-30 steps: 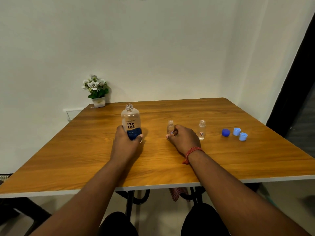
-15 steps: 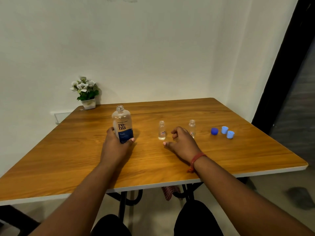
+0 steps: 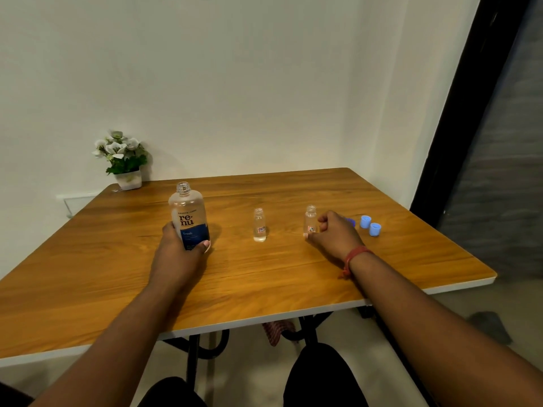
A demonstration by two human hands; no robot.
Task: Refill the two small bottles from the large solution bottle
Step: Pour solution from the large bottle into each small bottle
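Note:
The large solution bottle, clear with a blue label and no cap, stands upright on the wooden table. My left hand grips its lower part. The left small bottle stands open and alone in the middle, with a little clear liquid at its bottom. The right small bottle stands upright and uncapped; my right hand curls around its right side, thumb at its base.
A dark blue cap, partly hidden behind my right hand, and two light blue caps lie to the right. A small potted plant sits at the far left corner against the wall.
My right hand let go of the left small bottle and moved right to the right small bottle. My left hand stays on the large bottle. The camera view shifted.

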